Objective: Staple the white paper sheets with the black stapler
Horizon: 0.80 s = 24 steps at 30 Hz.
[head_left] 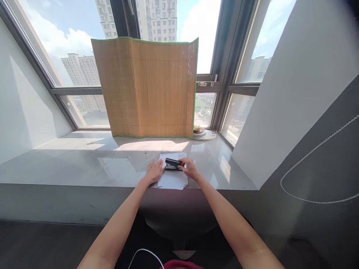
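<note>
On the window sill lies a white sheet of paper, with a small printed patch near its top right corner. A black stapler rests across the paper's upper half, its nose toward the left. My right hand grips the stapler's right end, where a bit of red shows. My left hand lies flat with fingers stretched out at the paper's left edge, close to the stapler's nose. Whether the stapler's jaw has paper in it is too small to tell.
A tall bamboo mat with green edging stands against the window behind the paper. Stacked round pieces sit in the sill's back right corner. A beaded cord hangs at the right. The sill's front edge runs just below my hands.
</note>
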### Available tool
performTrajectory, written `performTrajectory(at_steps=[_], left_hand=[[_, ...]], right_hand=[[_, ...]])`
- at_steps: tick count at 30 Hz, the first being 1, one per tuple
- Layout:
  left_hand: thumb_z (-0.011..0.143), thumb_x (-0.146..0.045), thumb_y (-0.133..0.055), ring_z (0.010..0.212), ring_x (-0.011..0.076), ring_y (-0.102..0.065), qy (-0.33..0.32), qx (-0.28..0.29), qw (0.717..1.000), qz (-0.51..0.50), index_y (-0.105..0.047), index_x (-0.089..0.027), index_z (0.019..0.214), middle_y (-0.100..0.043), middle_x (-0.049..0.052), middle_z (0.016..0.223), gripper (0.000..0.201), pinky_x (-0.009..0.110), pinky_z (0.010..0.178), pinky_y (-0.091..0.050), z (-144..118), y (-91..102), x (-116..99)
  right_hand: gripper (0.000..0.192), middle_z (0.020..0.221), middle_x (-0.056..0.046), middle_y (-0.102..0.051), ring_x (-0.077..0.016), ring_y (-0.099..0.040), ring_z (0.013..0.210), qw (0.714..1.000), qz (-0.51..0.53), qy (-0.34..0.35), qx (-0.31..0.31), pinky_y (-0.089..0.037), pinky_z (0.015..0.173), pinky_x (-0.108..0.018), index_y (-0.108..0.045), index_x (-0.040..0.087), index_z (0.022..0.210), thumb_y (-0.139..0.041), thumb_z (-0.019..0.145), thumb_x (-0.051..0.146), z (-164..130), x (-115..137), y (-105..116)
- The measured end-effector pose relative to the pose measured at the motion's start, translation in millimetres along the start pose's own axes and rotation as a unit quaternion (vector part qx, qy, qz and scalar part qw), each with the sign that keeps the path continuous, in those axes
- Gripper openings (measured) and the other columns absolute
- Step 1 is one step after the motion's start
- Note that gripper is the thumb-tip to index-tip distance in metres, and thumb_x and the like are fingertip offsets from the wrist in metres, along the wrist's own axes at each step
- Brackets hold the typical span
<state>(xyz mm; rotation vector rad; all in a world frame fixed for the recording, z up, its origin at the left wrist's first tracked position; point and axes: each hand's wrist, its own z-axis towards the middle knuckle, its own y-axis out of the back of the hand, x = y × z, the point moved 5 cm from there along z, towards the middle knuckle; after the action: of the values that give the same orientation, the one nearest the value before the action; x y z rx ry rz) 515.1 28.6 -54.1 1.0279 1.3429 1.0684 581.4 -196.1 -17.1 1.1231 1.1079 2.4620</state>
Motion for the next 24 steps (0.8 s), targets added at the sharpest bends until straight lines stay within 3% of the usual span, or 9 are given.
performTrajectory(at_steps=[4, 10, 17, 19, 21, 24], left_hand=[[0.104, -0.034, -0.023, 0.161, 0.0375, -0.006, 0.021, -0.006, 1.000, 0.012, -0.023, -0.018, 0.167, -0.016, 0.008, 0.175, 0.064, 0.057, 0.128, -0.007, 1, -2.9, 2], [0.103, -0.029, -0.027, 0.161, 0.0377, -0.011, 0.063, -0.028, 0.997, 0.023, -0.030, -0.014, 0.164, -0.018, 0.013, 0.174, 0.063, 0.058, 0.128, -0.011, 5, -6.3, -1], [0.101, -0.025, -0.029, 0.157, 0.0336, -0.025, 0.062, -0.080, 0.995, -0.024, -0.042, -0.013, 0.158, -0.033, 0.015, 0.169, 0.059, 0.054, 0.127, -0.018, 6, -1.0, 2], [0.102, -0.024, -0.028, 0.156, 0.0324, -0.029, 0.060, -0.092, 0.993, -0.042, -0.046, -0.014, 0.156, -0.037, 0.014, 0.167, 0.058, 0.052, 0.126, -0.020, 6, 0.7, 5], [0.102, -0.025, -0.028, 0.155, 0.0317, -0.032, 0.059, -0.104, 0.991, -0.059, -0.050, -0.015, 0.153, -0.041, 0.013, 0.165, 0.057, 0.051, 0.126, -0.021, 7, 1.8, 7], [0.100, -0.024, -0.032, 0.153, 0.0320, -0.035, 0.060, -0.125, 0.987, -0.087, -0.055, -0.016, 0.148, -0.046, 0.012, 0.161, 0.054, 0.051, 0.126, -0.022, 8, 1.9, 10]], right_hand=[[0.025, 0.102, -0.004, -0.073, -0.0250, -0.063, 0.102, 1.000, 0.023, -0.011, 0.004, -0.043, 0.095, -0.039, -0.073, 0.026, 0.113, -0.071, 0.089, 0.019, -8, -4, -3], [0.030, 0.103, -0.005, -0.074, -0.0248, -0.062, 0.100, 0.999, 0.020, 0.028, 0.007, -0.045, 0.095, -0.039, -0.073, 0.027, 0.118, -0.072, 0.089, 0.019, -8, -11, -11], [0.032, 0.112, -0.006, -0.072, -0.0236, -0.059, 0.102, 0.993, 0.100, 0.051, -0.020, -0.046, 0.098, -0.039, -0.070, 0.025, 0.118, -0.072, 0.086, 0.023, -10, -12, -5], [0.025, 0.108, -0.005, -0.071, -0.0222, -0.059, 0.097, 0.989, 0.120, 0.051, -0.066, -0.046, 0.094, -0.036, -0.070, 0.023, 0.112, -0.071, 0.087, 0.031, -13, -11, 1], [0.017, 0.092, -0.004, -0.069, -0.0196, -0.058, 0.084, 0.984, 0.135, 0.033, -0.108, -0.046, 0.085, -0.033, -0.073, 0.022, 0.095, -0.065, 0.091, 0.037, -15, -13, 7], [0.032, 0.071, -0.002, -0.063, -0.0160, -0.051, 0.067, 0.976, 0.172, -0.016, -0.133, -0.042, 0.070, -0.029, -0.073, 0.020, 0.073, -0.058, 0.093, 0.041, -15, -21, 11]])
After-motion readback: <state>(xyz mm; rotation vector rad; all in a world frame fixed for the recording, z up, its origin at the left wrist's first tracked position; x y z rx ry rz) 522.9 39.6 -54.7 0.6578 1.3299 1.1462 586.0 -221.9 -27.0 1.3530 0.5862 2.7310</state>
